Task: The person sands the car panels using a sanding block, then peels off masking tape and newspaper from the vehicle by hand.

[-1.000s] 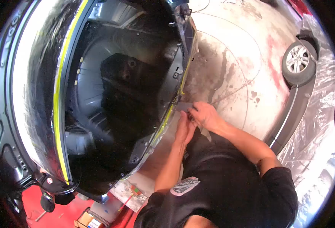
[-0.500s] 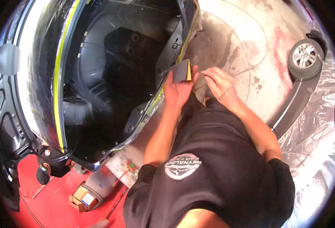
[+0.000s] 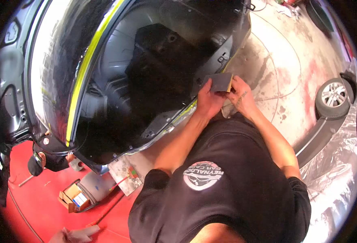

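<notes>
Hands, head view: close together on one sheet; left hand (image 3: 211, 100) grips its left side, thumb along the edge, while right hand (image 3: 242, 96) has its fingertips at the yellow-edged right side.
Grey sheet (image 3: 220, 82): probably sandpaper, apparently folded; held at the right rim of the black car part (image 3: 158, 69), though whether it touches cannot be told.
Handling the fold: best to line up both edges, then press along the crease with even finger pressure, keeping the gritty face off the rim.
Yellow tape (image 3: 85, 67): left of the black car part.
Wheel (image 3: 334, 94): well right of the black car part.
</notes>
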